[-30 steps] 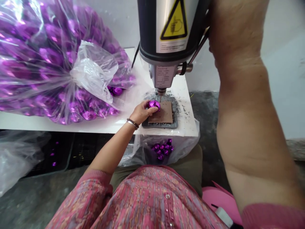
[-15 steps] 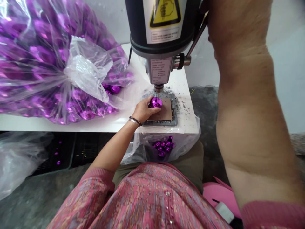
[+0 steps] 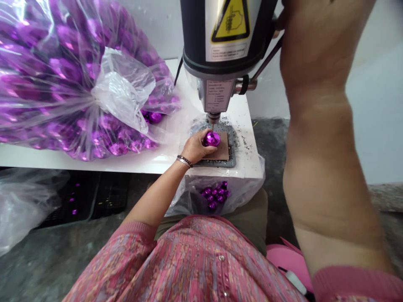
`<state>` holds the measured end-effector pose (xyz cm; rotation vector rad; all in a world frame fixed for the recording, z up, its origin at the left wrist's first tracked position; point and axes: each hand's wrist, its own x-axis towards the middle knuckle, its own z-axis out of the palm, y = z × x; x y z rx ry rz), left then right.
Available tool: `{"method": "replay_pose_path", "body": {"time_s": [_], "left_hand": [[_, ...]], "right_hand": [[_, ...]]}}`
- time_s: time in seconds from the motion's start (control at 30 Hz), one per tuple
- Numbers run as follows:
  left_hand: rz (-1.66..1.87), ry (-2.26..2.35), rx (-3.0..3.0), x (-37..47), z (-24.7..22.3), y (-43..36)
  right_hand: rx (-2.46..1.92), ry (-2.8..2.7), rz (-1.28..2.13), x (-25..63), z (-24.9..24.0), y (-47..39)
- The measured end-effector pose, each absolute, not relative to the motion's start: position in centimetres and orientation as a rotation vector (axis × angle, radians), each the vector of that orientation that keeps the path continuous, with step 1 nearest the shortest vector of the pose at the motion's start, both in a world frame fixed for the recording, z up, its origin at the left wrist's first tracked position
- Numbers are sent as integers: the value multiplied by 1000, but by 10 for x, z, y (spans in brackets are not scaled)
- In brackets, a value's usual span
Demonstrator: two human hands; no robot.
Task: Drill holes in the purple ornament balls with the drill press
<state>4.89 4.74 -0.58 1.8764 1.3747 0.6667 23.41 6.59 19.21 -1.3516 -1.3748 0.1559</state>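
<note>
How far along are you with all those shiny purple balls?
Maybe done: the small cluster of balls below the table edge, though no holes show. In hand: one purple ball, held by the left hand at the drill bit. Probably left: the big bag, full of balls.

Purple ball (image 3: pixel 212 138), pink multicolour-patterned shirt (image 3: pixel 189 260)
</note>
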Motion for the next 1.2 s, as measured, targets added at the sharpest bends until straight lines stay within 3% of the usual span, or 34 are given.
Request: {"method": "replay_pose_path", "body": {"time_s": [0.47,1.2], "left_hand": [[683,1393,1915,50,-12,46],[675,1381,1899,51,-13,42]], "right_hand": [[-1112,-1328,-354,234,83,6],[-1010,-1218,-384,230,41,17]]}}
